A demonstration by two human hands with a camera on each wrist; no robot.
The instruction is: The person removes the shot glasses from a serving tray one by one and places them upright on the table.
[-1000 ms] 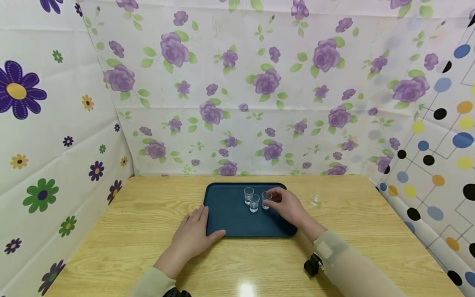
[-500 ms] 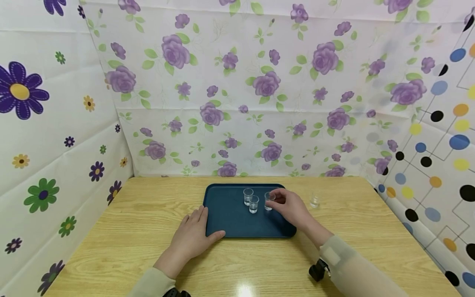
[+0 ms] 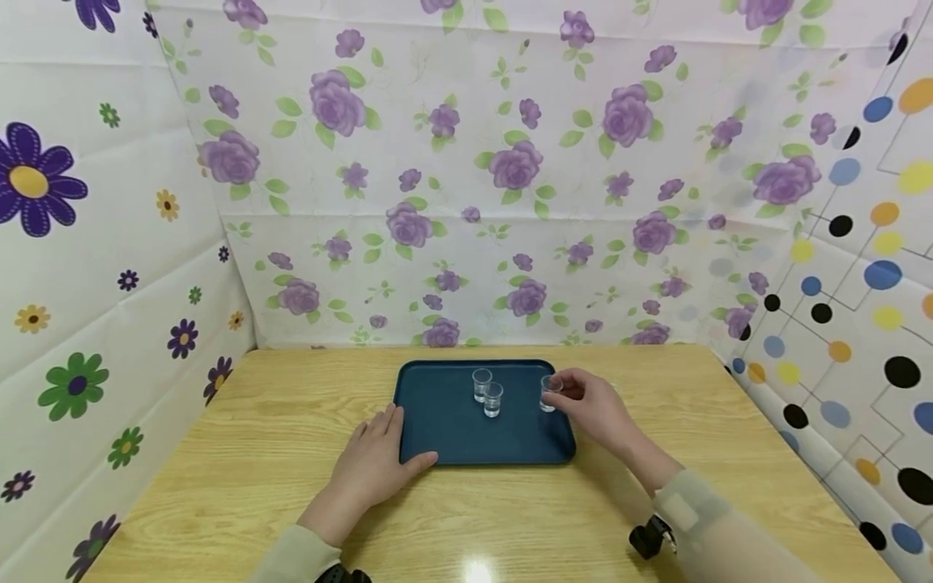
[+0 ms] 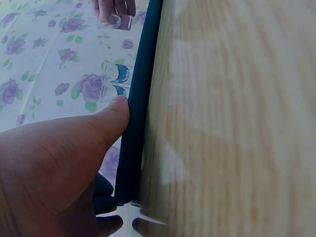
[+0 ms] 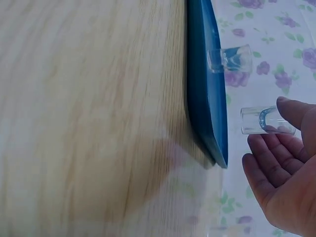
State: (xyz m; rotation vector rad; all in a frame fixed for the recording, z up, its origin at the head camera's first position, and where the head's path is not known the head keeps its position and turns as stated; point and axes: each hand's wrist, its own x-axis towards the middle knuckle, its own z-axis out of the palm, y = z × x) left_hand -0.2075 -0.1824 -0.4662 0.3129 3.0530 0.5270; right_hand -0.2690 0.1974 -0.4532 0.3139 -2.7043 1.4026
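- Held glass (image 5: 259,120): a small clear cup, upright, with its mouth uppermost, set between the thumb (image 5: 291,109) and fingers (image 5: 269,154) of the right hand (image 3: 599,411). In the head view it appears over the right part of the tray (image 3: 452,437), just inside the edge nearest that hand; in the right wrist view a gap shows between its base and the tray's rim.
- Right fingers: bent and drawn close to the thumb, pinching the glass from the side facing the palm. The outer fingers curve loosely below the grip.
- Companion glasses: two more small clear cups, one farther back (image 3: 482,383) and one nearer the person (image 3: 493,400), standing upright close together on the tray. Both lie to the left of the right fingertips, well apart from them, and beyond the left fingers, toward the tray's middle.
- Left hand (image 3: 369,463): fingers extended and thumb spread away from them, holding no glass. The fingertips touch the tray's left edge, while the thumb tip rests at its near rim.
- Table (image 3: 525,518): a wood-grained surface beneath the tray and both forearms.
- Flowered cloth (image 3: 437,170): white with purple roses, hanging behind the table, beyond the reach of either hand's fingertips.
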